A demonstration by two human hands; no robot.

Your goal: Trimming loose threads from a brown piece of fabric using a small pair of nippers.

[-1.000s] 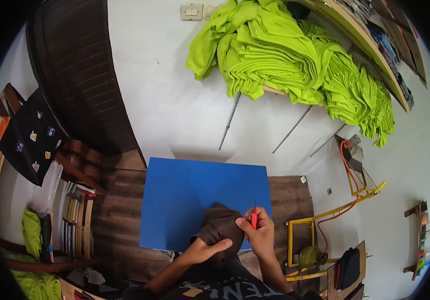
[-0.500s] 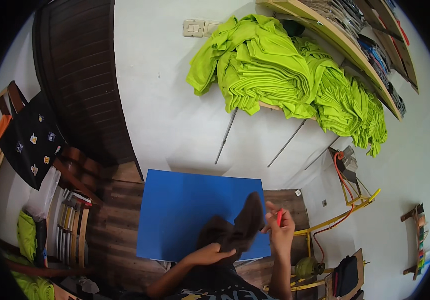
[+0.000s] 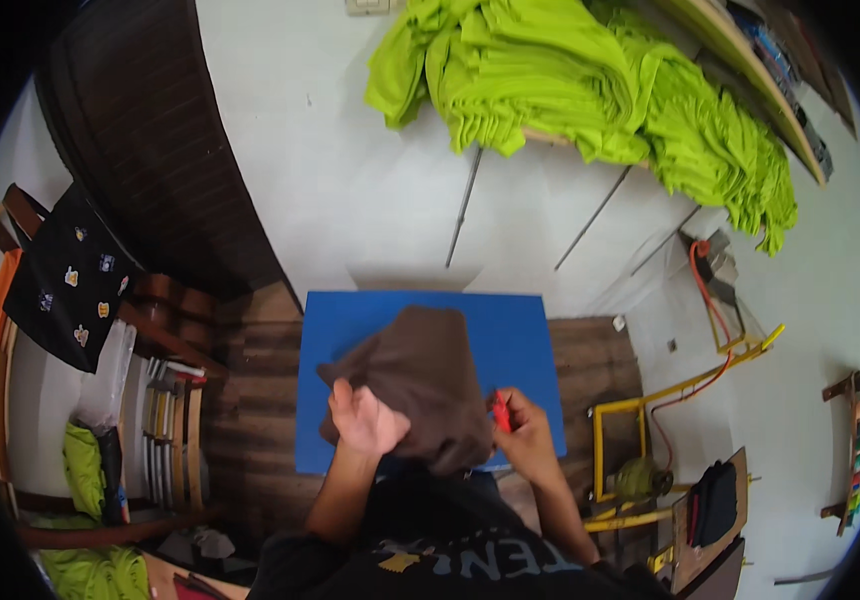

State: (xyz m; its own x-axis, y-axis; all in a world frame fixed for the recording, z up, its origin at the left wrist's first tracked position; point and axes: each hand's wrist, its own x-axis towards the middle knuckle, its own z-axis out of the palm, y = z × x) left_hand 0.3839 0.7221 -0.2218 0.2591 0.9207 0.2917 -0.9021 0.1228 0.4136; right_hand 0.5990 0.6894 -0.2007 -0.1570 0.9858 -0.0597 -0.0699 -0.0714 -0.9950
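A brown piece of cloth (image 3: 420, 375) lies bunched and partly spread over the blue tabletop (image 3: 515, 335), its near edge hanging toward my body. My left hand (image 3: 368, 420) is over the cloth's near left part, palm showing and fingers loosely raised; it seems to grip nothing, though slightly blurred. At the cloth's right edge, my right hand (image 3: 528, 435) is closed around a small red tool (image 3: 501, 412). Its working end is too small to make out. Whether those fingers also pinch the cloth edge is hidden.
Bright green folded garments (image 3: 550, 90) are piled on a wall shelf beyond the table. A yellow metal frame (image 3: 620, 405) stands at right, near dark folded cloth (image 3: 712, 505). On the left are a black bag (image 3: 75, 280) and a wooden rack (image 3: 175, 430).
The brown cloth has gone from a gathered bundle to a wider spread over the table. My left hand has moved left and turned palm up; my right hand has come lower, still with the red tool.
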